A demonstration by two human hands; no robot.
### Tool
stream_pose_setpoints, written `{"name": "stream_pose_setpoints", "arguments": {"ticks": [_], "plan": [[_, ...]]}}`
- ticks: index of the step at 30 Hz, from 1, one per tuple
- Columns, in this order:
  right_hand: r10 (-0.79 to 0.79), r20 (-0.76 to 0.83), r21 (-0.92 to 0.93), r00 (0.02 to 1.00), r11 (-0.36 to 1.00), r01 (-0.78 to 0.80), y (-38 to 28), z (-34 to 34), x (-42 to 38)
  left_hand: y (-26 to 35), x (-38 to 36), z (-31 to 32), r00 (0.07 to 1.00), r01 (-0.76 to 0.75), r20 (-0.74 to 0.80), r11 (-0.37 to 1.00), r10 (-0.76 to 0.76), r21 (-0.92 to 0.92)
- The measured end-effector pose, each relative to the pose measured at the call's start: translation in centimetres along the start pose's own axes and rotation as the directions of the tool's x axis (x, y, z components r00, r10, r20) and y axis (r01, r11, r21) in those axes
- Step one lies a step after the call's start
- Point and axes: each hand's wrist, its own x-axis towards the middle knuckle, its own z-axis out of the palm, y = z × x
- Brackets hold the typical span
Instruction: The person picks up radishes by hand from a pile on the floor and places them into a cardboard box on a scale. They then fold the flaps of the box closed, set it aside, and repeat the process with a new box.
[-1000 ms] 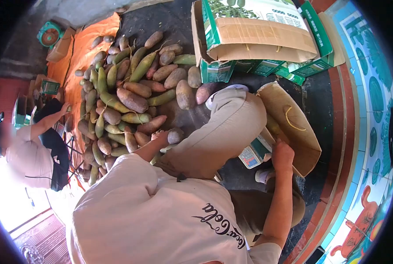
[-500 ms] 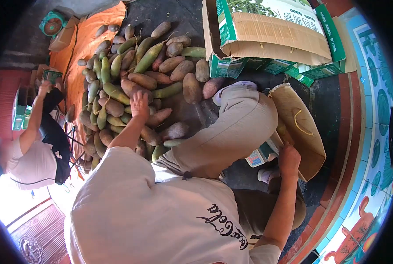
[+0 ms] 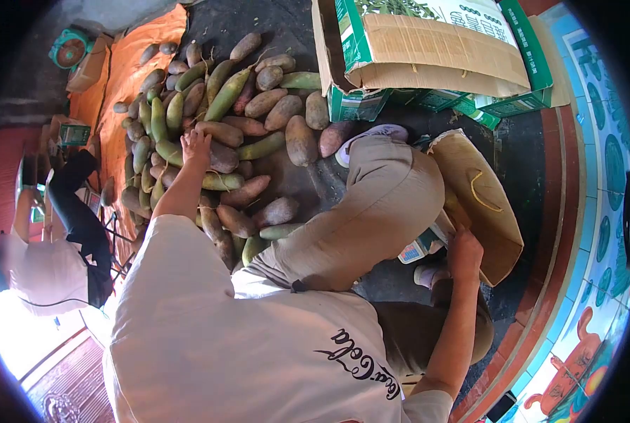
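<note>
Over the middle of a big pile of green and brownish-red radishes (image 3: pixel 263 102), my left hand (image 3: pixel 196 146) reaches down with fingers curved onto a reddish radish (image 3: pixel 219 132). Whether the fingers have closed on it is hard to tell. At the right, my right hand (image 3: pixel 464 255) is closed on the near edge of an open cardboard box (image 3: pixel 494 236), which leans tilted beside my knee. The box has a yellow cord handle on its side.
Large green and white cartons (image 3: pixel 442 53) stand at the top right. A scale (image 3: pixel 412 252) lies partly behind my leg. Another person (image 3: pixel 50 271) sits at the left. A green round-faced device (image 3: pixel 70 49) is at the top left, near orange cloth (image 3: pixel 128 67).
My left hand has moved left and slightly up over the pile, its fingers now curled instead of spread. My right hand stays on the box. The other person's arm has lowered.
</note>
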Motion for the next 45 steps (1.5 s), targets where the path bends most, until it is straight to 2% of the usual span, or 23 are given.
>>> {"name": "stream_pose_setpoints", "arguments": {"ticks": [4, 7, 10, 14, 17, 20, 23, 29, 31, 33, 36, 39, 41, 43, 45], "plan": [[0.013, 0.017, 0.01, 1.0, 1.0, -0.013, -0.1, -0.1, 0.1, 0.3, 0.0, -0.3, 1.0, -0.016, 0.003, 0.999, 0.016, 0.045], [-0.02, -0.031, 0.024, 0.999, 1.0, 0.021, 0.1, 0.2, -0.1, 0.3, -0.1, -1.9, 0.991, -0.059, 0.12, 0.998, 0.055, 0.03], [0.022, 0.025, 0.02, 0.999, 1.0, -0.022, -0.2, -0.1, 0.1, 0.5, -1.0, -2.7, 0.989, -0.073, 0.137, 0.994, 0.062, 0.082], [0.031, 0.027, 0.018, 0.999, 0.999, -0.031, -0.4, -0.2, 0.0, 1.2, -0.4, 0.6, 0.998, -0.006, 0.059, 0.998, 0.003, 0.055], [0.025, 0.009, 0.026, 1.0, 0.999, -0.026, -0.2, 0.0, 0.0, 1.3, -1.4, -1.8, 0.969, -0.003, 0.249, 0.999, 0.012, -0.039], [0.03, 0.027, 0.034, 0.999, 0.999, -0.031, -0.4, -0.1, 0.2, 1.5, -3.0, -2.6, 0.987, -0.011, 0.162, 0.999, 0.016, -0.031], [0.023, 0.029, 0.023, 0.999, 0.999, -0.023, -0.4, 0.0, 0.2, 1.7, -3.4, -0.7, 0.998, -0.027, 0.056, 0.997, 0.023, 0.07], [0.048, 0.033, -0.04, 0.998, 0.998, -0.047, -0.6, 0.2, 0.1, 3.0, -5.1, -3.6, 0.989, -0.027, 0.144, 0.999, 0.032, -0.037], [0.035, 0.022, -0.05, 0.999, 0.998, -0.034, -0.7, 0.2, 0.0, 3.7, -5.9, -4.6, 0.993, -0.01, 0.114, 0.999, 0.014, -0.04], [0.041, -0.012, -0.024, 0.999, 0.999, -0.041, -0.9, 0.2, 0.0, 4.2, -7.4, -7.3, 0.975, 0.003, 0.224, 0.997, 0.015, -0.082], [0.063, -0.012, -0.009, 0.998, 0.998, -0.063, -1.1, 0.2, 0.0, 5.0, -7.5, -6.2, 0.965, 0.034, 0.261, 0.969, 0.031, -0.243], [0.081, -0.003, 0.005, 0.997, 0.997, -0.081, -1.2, 0.3, 0.0, 6.4, -10.0, -9.4, 0.989, 0.025, 0.144, 0.927, 0.032, -0.373], [0.088, 0.004, 0.02, 0.996, 0.996, -0.088, -1.5, -0.5, -0.1, 6.9, -11.2, -11.9, 0.997, -0.076, -0.061, 0.867, 0.053, -0.492], [0.086, 0.021, 0.043, 0.996, 0.995, -0.087, -1.5, -0.1, 0.1, 7.4, -12.4, -15.6, 0.958, -0.188, -0.285, 0.818, 0.03, -0.543], [0.077, 0.033, 0.065, 0.997, 0.995, -0.079, -1.5, 0.0, 0.1, 7.7, -13.2, -20.6, 0.867, -0.369, -0.496, 0.727, 0.046, -0.579]]}}
